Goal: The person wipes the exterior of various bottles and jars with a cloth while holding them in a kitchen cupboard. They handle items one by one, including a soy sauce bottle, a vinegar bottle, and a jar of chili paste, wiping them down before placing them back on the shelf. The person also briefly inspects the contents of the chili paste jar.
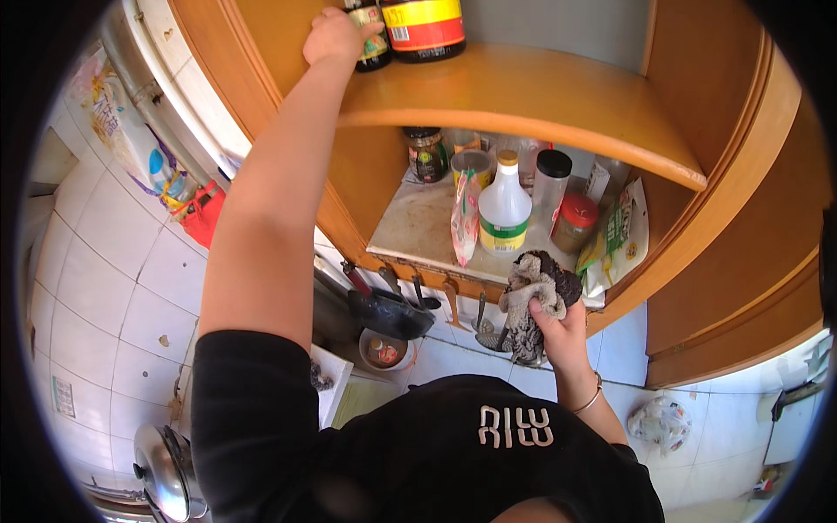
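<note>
My left hand (335, 36) reaches to the upper shelf (497, 85) and is on a dark glass bottle (373, 40) with a green label, fingers around its side. Right beside that bottle stands a large dark container (425, 29) with a yellow and red label. Low in front of the cabinet, my right hand (559, 327) grips a bunched, dirty grey cloth (536, 297). Behind the cloth, on the lower shelf (418, 219), stand a white plastic bottle (505, 209) with a green and yellow label, a clear jar with a black lid (550, 189) and a red-lidded jar (575, 222).
A dark-lidded jar (428, 157), a plastic cup (471, 167) and food packets (614, 242) share the lower shelf. Beneath it hang a wok (392, 314) and several utensils (452, 304). An open cabinet door (739, 301) is at the right. A lidded steel pot (167, 471) sits lower left.
</note>
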Tool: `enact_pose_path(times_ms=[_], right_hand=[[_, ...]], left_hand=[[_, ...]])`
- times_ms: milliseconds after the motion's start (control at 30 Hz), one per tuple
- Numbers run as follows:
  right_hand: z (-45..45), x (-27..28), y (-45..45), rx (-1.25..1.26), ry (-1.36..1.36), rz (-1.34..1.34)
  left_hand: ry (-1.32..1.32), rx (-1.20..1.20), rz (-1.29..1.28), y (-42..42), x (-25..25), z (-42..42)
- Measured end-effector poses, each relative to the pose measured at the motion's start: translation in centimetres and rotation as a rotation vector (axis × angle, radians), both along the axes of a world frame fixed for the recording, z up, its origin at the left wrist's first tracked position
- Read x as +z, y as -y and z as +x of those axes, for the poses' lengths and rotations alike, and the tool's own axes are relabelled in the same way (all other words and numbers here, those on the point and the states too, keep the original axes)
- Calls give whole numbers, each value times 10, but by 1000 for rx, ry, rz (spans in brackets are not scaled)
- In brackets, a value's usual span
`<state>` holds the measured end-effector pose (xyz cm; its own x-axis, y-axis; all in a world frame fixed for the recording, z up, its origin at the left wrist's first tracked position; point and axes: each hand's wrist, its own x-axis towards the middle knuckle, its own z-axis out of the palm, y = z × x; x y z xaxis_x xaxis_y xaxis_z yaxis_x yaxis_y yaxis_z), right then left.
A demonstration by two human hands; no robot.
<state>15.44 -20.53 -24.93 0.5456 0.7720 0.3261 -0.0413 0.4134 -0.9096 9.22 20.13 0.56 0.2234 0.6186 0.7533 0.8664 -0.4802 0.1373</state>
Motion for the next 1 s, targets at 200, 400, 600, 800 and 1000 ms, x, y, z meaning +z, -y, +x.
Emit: enact_pose_path(times_ms=[200, 400, 600, 800, 1000], right_hand=[[8, -9, 14, 19, -82, 32], [24, -23, 32, -89, -215, 19], [17, -22, 36, -89, -239, -66], [6, -16, 45, -76, -208, -9], [15, -25, 59, -135, -231, -19]], left_hand=[[168, -307, -1, 7, 1, -29], [572, -744, 86, 127, -72, -89], [301, -914, -470, 213, -191, -45], [19, -608, -179, 210, -221, 11], [125, -704, -265, 198, -229, 22]])
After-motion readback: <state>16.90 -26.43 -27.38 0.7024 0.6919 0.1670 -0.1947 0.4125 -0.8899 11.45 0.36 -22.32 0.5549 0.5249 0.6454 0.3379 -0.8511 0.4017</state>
